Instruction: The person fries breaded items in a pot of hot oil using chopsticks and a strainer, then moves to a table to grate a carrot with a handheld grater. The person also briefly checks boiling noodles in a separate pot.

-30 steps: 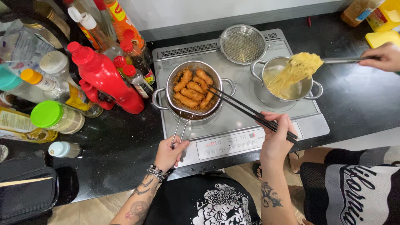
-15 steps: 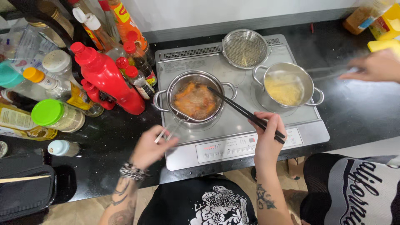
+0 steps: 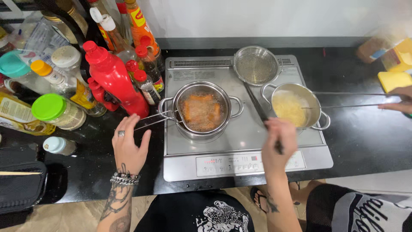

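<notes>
While the left hand point(image 3: 128, 145) rests open, fingers spread, beside the wire handle of the steel frying pot point(image 3: 202, 111) on the silver hob point(image 3: 240, 146), the right hand point(image 3: 278, 144) is clamped on dark chopsticks point(image 3: 257, 107). Left of the hob crowd a red squeeze bottle point(image 3: 115, 79), orange-labelled sauce bottles point(image 3: 138, 19) and a green-lidded jar point(image 3: 58, 111). Black counter point(image 3: 365, 141) lies open at right, near another person's hand point(image 3: 397, 102).

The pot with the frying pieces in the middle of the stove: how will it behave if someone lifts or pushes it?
The pot looks filled with bubbling liquid, so probably heavy and apt to slosh. Its two side handles suggest a two-handed lift. On the smooth stove top it may slide easily.
</notes>
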